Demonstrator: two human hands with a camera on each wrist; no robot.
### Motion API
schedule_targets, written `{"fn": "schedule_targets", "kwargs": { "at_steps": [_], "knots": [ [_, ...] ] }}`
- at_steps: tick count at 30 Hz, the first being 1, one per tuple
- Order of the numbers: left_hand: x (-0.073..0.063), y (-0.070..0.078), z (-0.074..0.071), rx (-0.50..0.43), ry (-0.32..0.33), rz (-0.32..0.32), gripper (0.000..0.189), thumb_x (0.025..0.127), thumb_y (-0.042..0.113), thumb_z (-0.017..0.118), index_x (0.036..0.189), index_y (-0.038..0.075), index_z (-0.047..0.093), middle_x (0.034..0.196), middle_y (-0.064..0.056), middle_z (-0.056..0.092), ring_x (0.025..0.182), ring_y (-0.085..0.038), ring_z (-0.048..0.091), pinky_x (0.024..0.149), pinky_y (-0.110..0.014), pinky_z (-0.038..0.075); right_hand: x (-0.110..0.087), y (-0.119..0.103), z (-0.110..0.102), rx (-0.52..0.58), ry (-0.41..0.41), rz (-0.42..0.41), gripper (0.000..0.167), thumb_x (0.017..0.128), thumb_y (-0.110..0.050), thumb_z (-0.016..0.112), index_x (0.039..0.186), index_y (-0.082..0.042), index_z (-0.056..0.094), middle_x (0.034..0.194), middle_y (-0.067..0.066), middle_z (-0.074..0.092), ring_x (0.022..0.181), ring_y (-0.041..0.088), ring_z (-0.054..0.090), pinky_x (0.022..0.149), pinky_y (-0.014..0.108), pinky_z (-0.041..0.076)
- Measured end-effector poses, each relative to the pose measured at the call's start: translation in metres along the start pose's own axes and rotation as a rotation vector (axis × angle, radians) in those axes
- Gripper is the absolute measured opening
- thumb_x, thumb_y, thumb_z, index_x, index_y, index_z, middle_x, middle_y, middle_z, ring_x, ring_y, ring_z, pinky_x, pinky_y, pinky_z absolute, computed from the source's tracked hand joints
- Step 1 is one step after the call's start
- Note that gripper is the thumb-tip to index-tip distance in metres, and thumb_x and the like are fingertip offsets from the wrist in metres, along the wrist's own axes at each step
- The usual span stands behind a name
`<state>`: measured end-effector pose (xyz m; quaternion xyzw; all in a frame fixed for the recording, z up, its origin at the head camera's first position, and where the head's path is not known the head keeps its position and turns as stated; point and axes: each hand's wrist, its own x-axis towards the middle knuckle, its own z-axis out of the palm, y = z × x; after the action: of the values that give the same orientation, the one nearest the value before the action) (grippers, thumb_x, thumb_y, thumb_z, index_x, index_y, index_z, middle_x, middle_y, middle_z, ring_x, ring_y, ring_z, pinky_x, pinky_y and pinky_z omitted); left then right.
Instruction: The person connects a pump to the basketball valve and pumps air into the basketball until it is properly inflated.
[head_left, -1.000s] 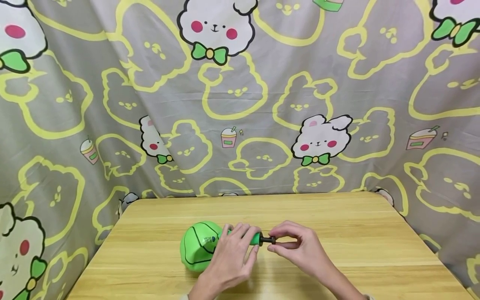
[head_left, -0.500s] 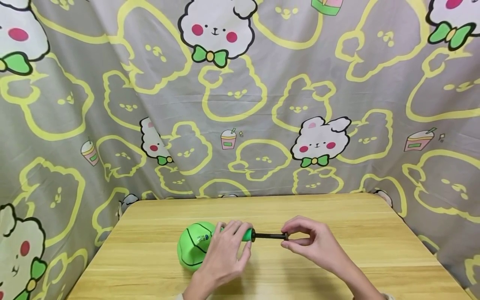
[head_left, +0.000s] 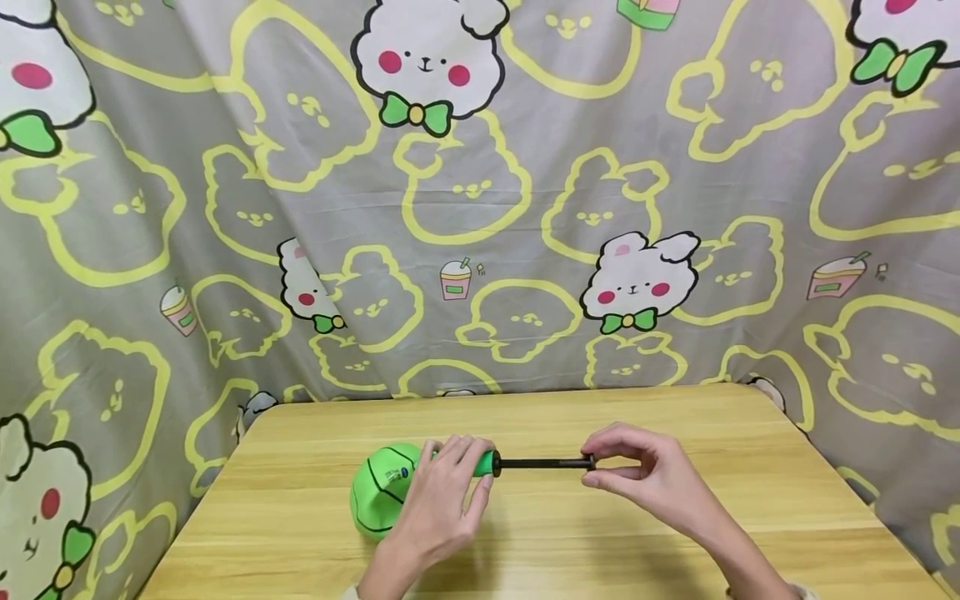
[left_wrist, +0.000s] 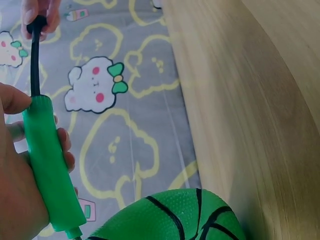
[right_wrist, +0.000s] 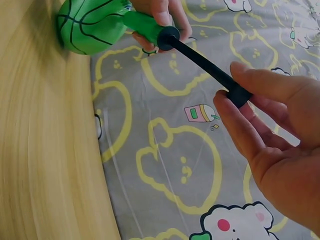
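A green hand pump [left_wrist: 52, 165] with a black rod is held level above the table, its rod drawn far out to the right. My left hand [head_left: 442, 500] wraps its fingers round the green barrel. With thumb and fingertips, my right hand [head_left: 656, 475] pinches the black knob [right_wrist: 239, 96] at the rod's end. A green ball with black lines [head_left: 375, 492], dented on its near side, sits at the pump's left end, partly behind my left hand. In the left wrist view the pump's nozzle end points at the ball; whether a needle joins them is hard to make out.
The light wooden table [head_left: 562, 550] lies under both hands. Behind it and at both sides hangs a grey curtain [head_left: 517, 208] printed with yellow outlines and white cartoon animals.
My right hand has moved right, drawing the black rod much farther out of the barrel. The left hand, barrel and ball have shifted slightly left.
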<state>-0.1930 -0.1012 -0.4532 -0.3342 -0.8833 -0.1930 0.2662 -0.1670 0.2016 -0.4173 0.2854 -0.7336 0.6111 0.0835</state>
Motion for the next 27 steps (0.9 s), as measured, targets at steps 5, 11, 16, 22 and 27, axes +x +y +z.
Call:
{"fn": "schedule_targets", "kwargs": {
  "at_steps": [5, 11, 16, 22, 27],
  "knots": [
    [0.000, 0.002, 0.000, -0.002, 0.001, -0.007, 0.027, 0.095, 0.026, 0.059, 0.121, 0.018, 0.064, 0.111, 0.005, 0.068, 0.102, -0.011, 0.061, 0.090, -0.040, 0.042, 0.001, 0.001, 0.003, -0.010, 0.049, -0.020, 0.028, 0.083, 0.004, 0.081, 0.108, -0.005, 0.075, 0.106, 0.014, 0.070, 0.098, 0.025, 0.073, 0.075, 0.041, 0.060],
    [0.001, 0.005, 0.001, 0.000, -0.022, -0.010, 0.028, 0.097, 0.027, 0.058, 0.122, 0.018, 0.064, 0.113, 0.003, 0.068, 0.104, -0.013, 0.060, 0.091, -0.042, 0.042, 0.002, 0.005, 0.014, -0.023, 0.070, -0.039, 0.026, 0.081, -0.001, 0.084, 0.105, -0.005, 0.076, 0.102, 0.013, 0.072, 0.095, 0.024, 0.074, 0.073, 0.040, 0.060],
    [0.001, 0.010, 0.003, -0.006, -0.044, -0.014, 0.030, 0.097, 0.027, 0.058, 0.124, 0.017, 0.064, 0.116, 0.001, 0.067, 0.109, -0.015, 0.061, 0.094, -0.045, 0.042, 0.001, 0.010, 0.024, -0.016, 0.086, -0.046, 0.027, 0.080, 0.000, 0.084, 0.105, -0.007, 0.076, 0.101, 0.017, 0.071, 0.092, 0.028, 0.074, 0.072, 0.039, 0.060],
    [0.001, 0.015, 0.006, 0.006, -0.044, 0.011, 0.030, 0.097, 0.027, 0.058, 0.124, 0.016, 0.065, 0.114, 0.002, 0.067, 0.106, -0.015, 0.060, 0.091, -0.044, 0.041, 0.001, 0.014, 0.036, -0.014, 0.104, -0.069, 0.028, 0.078, 0.001, 0.085, 0.104, -0.007, 0.077, 0.098, 0.016, 0.073, 0.090, 0.023, 0.074, 0.070, 0.038, 0.060],
    [0.000, 0.018, 0.009, 0.011, -0.045, 0.023, 0.030, 0.096, 0.027, 0.059, 0.123, 0.016, 0.065, 0.113, 0.002, 0.067, 0.105, -0.015, 0.060, 0.091, -0.044, 0.040, 0.002, 0.019, 0.047, -0.013, 0.116, -0.103, 0.029, 0.077, 0.004, 0.085, 0.104, -0.006, 0.078, 0.096, 0.015, 0.073, 0.089, 0.021, 0.074, 0.067, 0.038, 0.060]
  ]
}}
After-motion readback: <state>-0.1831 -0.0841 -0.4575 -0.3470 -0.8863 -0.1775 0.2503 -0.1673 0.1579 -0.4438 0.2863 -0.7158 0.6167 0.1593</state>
